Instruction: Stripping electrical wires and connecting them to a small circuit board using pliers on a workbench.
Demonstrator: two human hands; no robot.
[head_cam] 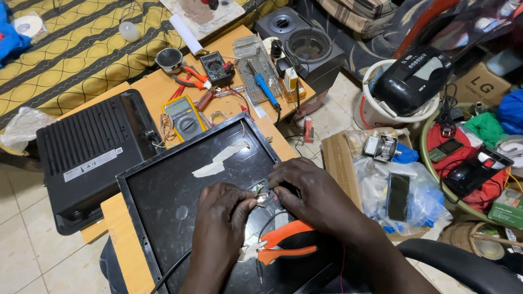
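Note:
A black flat panel [174, 190] with a strip of pale tape [220, 159] lies on a low wooden table [122, 239]. Both hands rest on it. My left hand [220, 218] pinches thin wires and a small connector [262, 197] at the panel's middle. My right hand [308, 193] meets it from the right, fingertips on the same wires. Orange-handled pliers [286, 242] lie on the panel just below my hands, touching neither grip.
A black ribbed box [81, 152] sits left of the panel. Two multimeters [185, 117], a blue-handled soldering iron [266, 90] and red pliers [190, 76] lie behind. A speaker [305, 46], a bucket [376, 109], bags and a basket crowd the right floor.

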